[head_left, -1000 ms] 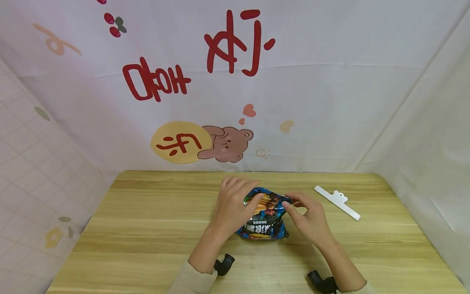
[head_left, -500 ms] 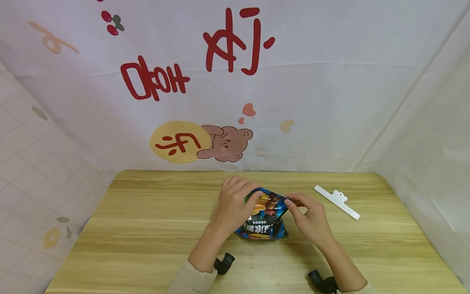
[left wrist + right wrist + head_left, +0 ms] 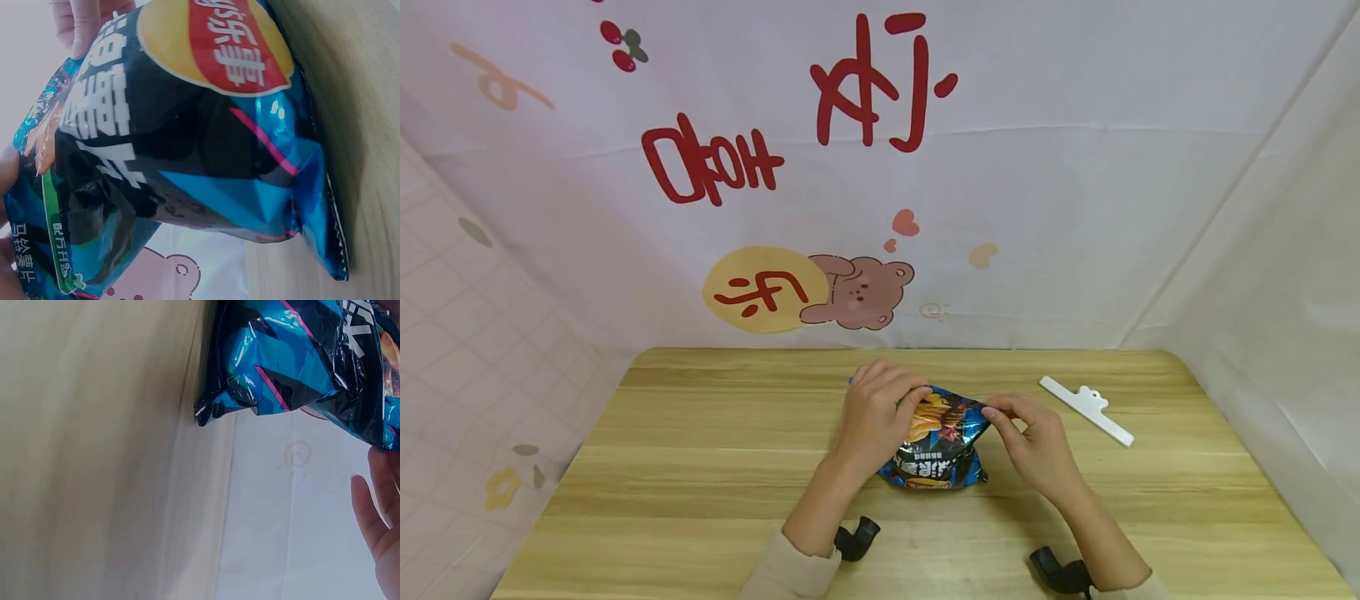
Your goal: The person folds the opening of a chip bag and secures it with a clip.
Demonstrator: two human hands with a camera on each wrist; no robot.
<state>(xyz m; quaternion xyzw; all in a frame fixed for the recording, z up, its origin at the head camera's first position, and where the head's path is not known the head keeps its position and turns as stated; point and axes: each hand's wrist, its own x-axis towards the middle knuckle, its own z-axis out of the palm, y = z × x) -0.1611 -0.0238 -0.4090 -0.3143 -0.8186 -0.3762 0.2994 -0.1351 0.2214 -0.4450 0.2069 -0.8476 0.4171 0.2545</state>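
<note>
A shiny blue and black bag of potato chips [image 3: 936, 458] stands on the wooden table, its upper part folded back toward the wall. My left hand [image 3: 877, 408] grips its upper left side, thumb on the front and fingers behind. At the upper right corner, my right hand [image 3: 1033, 437] pinches the edge between thumb and forefinger. The left wrist view brings the bag's printed front [image 3: 187, 125] up close, with part of the left hand at the left edge. Fingers of the right hand [image 3: 384, 506] show below the bag's corner in the right wrist view.
To the right of the bag, a white bar-shaped clip [image 3: 1086, 410] lies on the table [image 3: 700, 467]. Black curved wrist mounts [image 3: 857, 540] sit beside both forearms. A white printed cloth [image 3: 1037, 208] hangs behind the table.
The bag's top edge is drawn straighter between the hands, and a blue corner now shows left of my left hand. My right thumb has shifted slightly along the corner. The head view has drifted slightly.
</note>
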